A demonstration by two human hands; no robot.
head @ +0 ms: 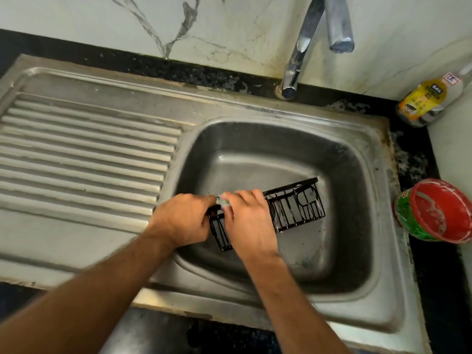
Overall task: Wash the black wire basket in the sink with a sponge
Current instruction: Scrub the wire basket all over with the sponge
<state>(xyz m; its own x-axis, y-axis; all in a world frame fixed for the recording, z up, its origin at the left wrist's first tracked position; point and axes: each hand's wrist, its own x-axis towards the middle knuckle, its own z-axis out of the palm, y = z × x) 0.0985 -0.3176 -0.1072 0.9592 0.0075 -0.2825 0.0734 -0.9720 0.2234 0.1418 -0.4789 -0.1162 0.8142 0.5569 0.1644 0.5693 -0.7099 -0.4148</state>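
Black wire basket (293,208) over the sink (378,226) — left hand (181,221) grips its end, right hand (247,223) pinches a sponge (222,200) against it

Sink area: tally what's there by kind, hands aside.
Wire basket: 1
Sponge: 1
Containers: 2, a dishwash bottle and a red-rimmed tub
Tap: 1
Total: 5

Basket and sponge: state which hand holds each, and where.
Left hand grips the basket at its left end; right hand pinches the sponge against its top edge.
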